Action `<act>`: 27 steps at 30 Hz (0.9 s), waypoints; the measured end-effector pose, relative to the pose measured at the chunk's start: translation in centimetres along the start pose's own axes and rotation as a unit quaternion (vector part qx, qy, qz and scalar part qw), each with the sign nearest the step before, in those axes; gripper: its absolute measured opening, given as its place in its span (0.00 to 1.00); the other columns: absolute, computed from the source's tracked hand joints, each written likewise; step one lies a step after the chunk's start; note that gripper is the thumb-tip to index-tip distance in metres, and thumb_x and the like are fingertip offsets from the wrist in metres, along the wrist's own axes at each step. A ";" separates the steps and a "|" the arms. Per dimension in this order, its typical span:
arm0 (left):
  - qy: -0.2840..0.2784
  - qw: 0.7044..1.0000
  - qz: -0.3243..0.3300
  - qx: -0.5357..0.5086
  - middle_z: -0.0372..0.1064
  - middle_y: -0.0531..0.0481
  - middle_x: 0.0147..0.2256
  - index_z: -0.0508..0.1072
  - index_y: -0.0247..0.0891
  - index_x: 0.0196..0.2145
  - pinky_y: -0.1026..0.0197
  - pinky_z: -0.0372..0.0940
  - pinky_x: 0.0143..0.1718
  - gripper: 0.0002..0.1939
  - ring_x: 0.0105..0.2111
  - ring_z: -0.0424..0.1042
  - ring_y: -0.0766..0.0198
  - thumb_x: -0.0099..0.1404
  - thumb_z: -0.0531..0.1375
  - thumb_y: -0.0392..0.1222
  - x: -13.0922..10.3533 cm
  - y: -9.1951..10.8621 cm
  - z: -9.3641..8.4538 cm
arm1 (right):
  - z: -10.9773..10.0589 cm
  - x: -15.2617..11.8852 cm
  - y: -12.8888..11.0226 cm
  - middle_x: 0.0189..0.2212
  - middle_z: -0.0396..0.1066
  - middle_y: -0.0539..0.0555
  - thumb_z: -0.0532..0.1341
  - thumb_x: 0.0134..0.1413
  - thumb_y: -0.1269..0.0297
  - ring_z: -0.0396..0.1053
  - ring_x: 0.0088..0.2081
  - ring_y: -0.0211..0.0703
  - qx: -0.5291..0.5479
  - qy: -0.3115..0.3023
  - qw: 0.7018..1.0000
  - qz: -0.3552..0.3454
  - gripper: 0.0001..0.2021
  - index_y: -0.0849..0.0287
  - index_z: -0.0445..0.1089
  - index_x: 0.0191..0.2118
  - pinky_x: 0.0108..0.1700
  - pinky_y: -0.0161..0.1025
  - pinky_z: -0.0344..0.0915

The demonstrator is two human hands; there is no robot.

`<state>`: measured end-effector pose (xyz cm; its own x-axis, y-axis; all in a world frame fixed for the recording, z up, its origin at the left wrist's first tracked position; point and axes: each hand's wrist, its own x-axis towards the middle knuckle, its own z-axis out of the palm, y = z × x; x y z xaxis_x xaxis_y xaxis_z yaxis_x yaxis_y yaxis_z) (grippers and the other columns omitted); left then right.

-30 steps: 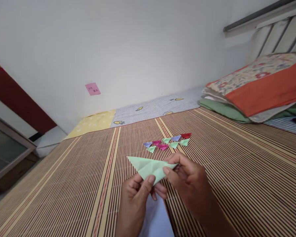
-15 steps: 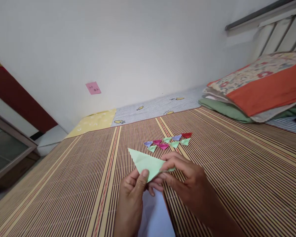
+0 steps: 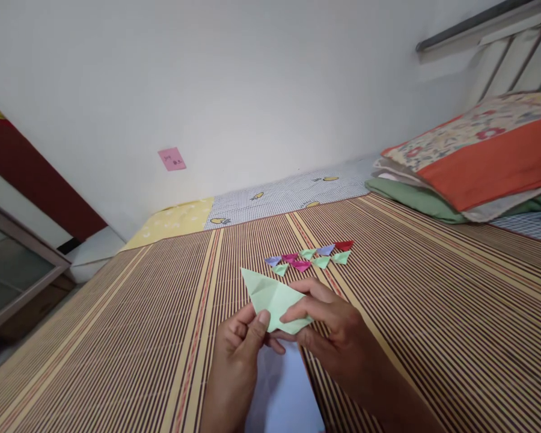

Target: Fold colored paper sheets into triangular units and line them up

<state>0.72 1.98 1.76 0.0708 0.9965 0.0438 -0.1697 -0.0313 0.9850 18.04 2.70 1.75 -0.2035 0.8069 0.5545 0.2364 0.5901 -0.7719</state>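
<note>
A pale green sheet of folded paper (image 3: 265, 293) is held up between both hands, one pointed corner toward the upper left. My left hand (image 3: 241, 349) pinches its lower left edge, thumb in front and fingers behind. On the right side, my right hand (image 3: 331, 319) grips the paper, with a finger lying across its front face. Below the hands lies a flat pale blue surface (image 3: 282, 391). Beyond them, several small folded paper pieces in green, pink, purple and red sit in two rows, among them a red one (image 3: 344, 245) at the right end.
A striped mat (image 3: 130, 325) covers the bed. Folded bedding with an orange and floral cover (image 3: 487, 156) is stacked at the right. A pink note (image 3: 172, 159) is on the wall. A glass-panelled frame (image 3: 15, 264) stands at the left.
The right hand's finger has moved left and down over the paper's front. The paper's right part now shows more flatly, and the paper has shifted slightly right.
</note>
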 end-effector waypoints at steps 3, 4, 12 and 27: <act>0.033 0.999 0.000 -0.024 0.75 0.51 0.23 0.81 0.34 0.35 0.67 0.68 0.32 0.10 0.24 0.72 0.67 0.66 0.67 0.45 0.0 0.0 0.4 | 0.3 -0.1 0.2 0.49 0.72 0.55 0.63 0.59 0.74 0.74 0.48 0.46 -0.020 0.032 0.999 -0.026 0.07 0.54 0.76 0.38 0.46 0.39 0.69; 0.053 0.998 0.002 -0.042 0.75 0.52 0.23 0.81 0.35 0.34 0.67 0.68 0.32 0.11 0.23 0.73 0.67 0.66 0.67 0.46 0.0 0.0 0.6 | 0.3 -0.1 0.2 0.49 0.72 0.55 0.62 0.59 0.75 0.74 0.48 0.46 -0.031 0.039 0.998 -0.039 0.09 0.55 0.76 0.39 0.46 0.39 0.69; 0.047 0.995 -0.019 -0.084 0.80 0.43 0.31 0.80 0.33 0.34 0.61 0.71 0.29 0.14 0.29 0.80 0.57 0.64 0.68 0.49 -0.4 0.5 0.9 | 0.3 0.0 0.8 0.43 0.74 0.57 0.58 0.62 0.78 0.74 0.48 0.43 -0.093 0.099 0.982 -0.131 0.11 0.59 0.76 0.41 0.48 0.37 0.69; 0.008 0.999 0.025 -0.023 0.82 0.46 0.31 0.79 0.37 0.36 0.61 0.68 0.37 0.13 0.30 0.75 0.61 0.68 0.65 0.51 -0.2 -0.5 0.5 | 0.5 -0.1 -0.1 0.31 0.71 0.50 0.59 0.66 0.68 0.70 0.33 0.41 -0.038 0.105 0.994 0.006 0.09 0.58 0.69 0.32 0.38 0.37 0.63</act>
<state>1.25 1.80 1.32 0.0449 0.9949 0.0901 -0.2171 -0.0783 0.9730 17.52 2.56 1.66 0.0003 0.7967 0.6043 0.3112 0.5743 -0.7572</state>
